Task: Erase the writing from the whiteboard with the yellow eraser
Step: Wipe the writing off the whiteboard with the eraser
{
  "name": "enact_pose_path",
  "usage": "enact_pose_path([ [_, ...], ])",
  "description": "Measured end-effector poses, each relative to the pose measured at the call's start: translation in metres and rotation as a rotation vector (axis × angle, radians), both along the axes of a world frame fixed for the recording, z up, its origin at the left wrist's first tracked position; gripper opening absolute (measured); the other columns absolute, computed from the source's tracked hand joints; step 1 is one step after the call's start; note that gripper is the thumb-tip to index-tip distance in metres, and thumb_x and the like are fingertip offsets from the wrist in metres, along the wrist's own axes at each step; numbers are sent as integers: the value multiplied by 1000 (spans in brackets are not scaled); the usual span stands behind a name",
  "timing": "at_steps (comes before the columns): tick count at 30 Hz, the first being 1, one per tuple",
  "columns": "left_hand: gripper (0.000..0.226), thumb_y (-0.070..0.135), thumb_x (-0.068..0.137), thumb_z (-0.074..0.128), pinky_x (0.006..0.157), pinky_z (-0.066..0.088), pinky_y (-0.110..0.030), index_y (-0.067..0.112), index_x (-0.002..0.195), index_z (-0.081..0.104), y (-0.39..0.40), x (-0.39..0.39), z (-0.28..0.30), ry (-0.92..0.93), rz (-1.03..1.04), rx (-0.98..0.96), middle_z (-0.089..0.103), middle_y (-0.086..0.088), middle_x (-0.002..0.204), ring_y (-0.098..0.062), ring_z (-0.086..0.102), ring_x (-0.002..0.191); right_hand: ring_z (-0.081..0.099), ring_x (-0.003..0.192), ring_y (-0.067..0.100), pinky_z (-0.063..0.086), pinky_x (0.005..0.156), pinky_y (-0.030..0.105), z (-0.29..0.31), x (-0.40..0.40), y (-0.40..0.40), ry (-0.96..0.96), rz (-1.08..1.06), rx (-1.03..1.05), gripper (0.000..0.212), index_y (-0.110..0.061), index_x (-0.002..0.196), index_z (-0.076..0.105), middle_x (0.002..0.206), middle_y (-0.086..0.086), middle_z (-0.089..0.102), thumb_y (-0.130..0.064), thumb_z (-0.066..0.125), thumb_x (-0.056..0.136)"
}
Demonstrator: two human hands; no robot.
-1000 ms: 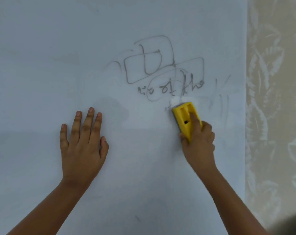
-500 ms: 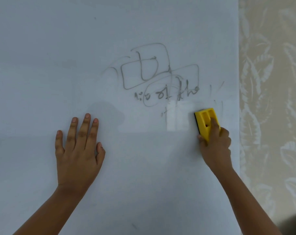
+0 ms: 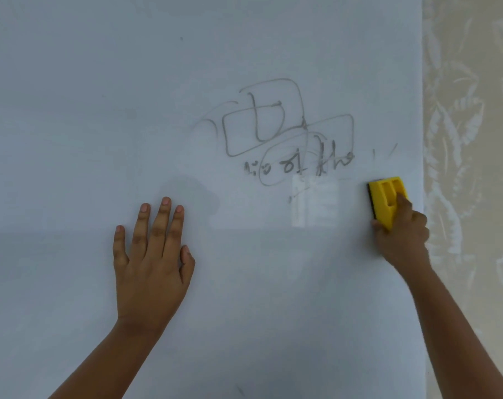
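Note:
A white whiteboard (image 3: 100, 82) fills most of the view. Grey marker writing (image 3: 290, 139), looping boxes and a few scrawled characters, sits at upper centre. Two short strokes (image 3: 385, 152) remain further right. My right hand (image 3: 402, 231) grips the yellow eraser (image 3: 387, 200), pressed flat on the board below and right of the writing, close to the board's right edge. A wiped, brighter patch (image 3: 315, 203) lies just left of the eraser. My left hand (image 3: 152, 254) rests flat on the board at lower left, fingers spread, holding nothing.
Beyond the board's right edge (image 3: 423, 197) is a beige cloth with a pale leaf pattern (image 3: 469, 168). A faint small mark (image 3: 240, 391) shows near the bottom of the board.
My right hand has slid the eraser rightward from under the writing to near the board's right edge, wiping away strokes there. The left hand has stayed flat on the board.

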State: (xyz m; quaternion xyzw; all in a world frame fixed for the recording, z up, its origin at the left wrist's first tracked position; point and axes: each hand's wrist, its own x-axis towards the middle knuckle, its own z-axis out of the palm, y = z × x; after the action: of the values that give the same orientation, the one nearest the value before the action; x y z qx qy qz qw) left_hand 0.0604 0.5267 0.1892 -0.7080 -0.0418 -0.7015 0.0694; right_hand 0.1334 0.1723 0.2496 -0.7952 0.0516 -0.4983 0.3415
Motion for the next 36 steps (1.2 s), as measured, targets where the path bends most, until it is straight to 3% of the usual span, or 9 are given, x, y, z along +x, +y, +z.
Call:
enact_pose_path([
  [4,53,26,96,28,113,14,-53,10,146,30,-1,-1,0,10,-3,-5,30,-11,152,-30,26,140,27,125,50,28,100,61,51,10,-25,97,24,247,66,-21,144,10,140,29,23,-25,50,91],
  [8,53,26,96,29,112,15,-53,10,146,30,-1,-1,0,9,-16,-3,31,-12,151,-31,26,140,28,126,46,28,100,60,73,2,6,21,64,139,67,-21,144,9,140,27,24,-26,50,92],
  [13,53,25,96,29,112,14,-54,9,146,30,-1,0,0,9,-20,-1,30,-12,152,-32,25,140,37,116,47,38,86,61,6,-4,14,-30,-5,-84,67,-19,144,15,132,29,32,-22,54,90],
  [18,53,25,96,30,113,13,-53,8,146,31,-3,-2,0,15,-20,-6,30,-13,152,-31,25,140,28,126,46,28,100,59,55,5,-12,70,25,237,65,-22,144,9,139,28,25,-26,48,92],
  [21,53,25,95,30,113,14,-53,8,145,33,-2,-2,0,4,-26,-4,31,-12,151,-31,25,140,29,125,43,30,98,62,74,4,9,20,45,168,65,-26,144,8,139,24,26,-30,47,93],
  [25,54,26,94,30,112,14,-54,8,145,33,-1,-3,0,6,-31,-2,30,-11,151,-30,24,140,34,119,45,35,91,62,48,3,15,-33,13,-27,66,-23,144,11,134,25,30,-28,51,91],
  [30,53,26,94,31,112,15,-54,8,144,34,-2,-4,-1,2,-30,1,30,-12,151,-30,25,140,28,126,45,29,100,61,86,6,3,37,34,204,66,-24,144,8,139,27,24,-30,48,92],
  [32,54,26,94,30,112,15,-54,8,144,35,-1,-3,0,2,-30,6,30,-12,151,-30,25,139,28,126,42,28,99,62,100,2,24,2,27,162,66,-26,144,8,140,24,24,-31,48,92],
  [36,54,27,94,28,113,13,-53,8,144,35,0,-1,-1,-4,-44,8,31,-12,151,-31,25,140,38,111,41,40,83,58,66,-9,70,-161,-21,-185,66,-21,144,15,130,23,33,-27,52,89],
])
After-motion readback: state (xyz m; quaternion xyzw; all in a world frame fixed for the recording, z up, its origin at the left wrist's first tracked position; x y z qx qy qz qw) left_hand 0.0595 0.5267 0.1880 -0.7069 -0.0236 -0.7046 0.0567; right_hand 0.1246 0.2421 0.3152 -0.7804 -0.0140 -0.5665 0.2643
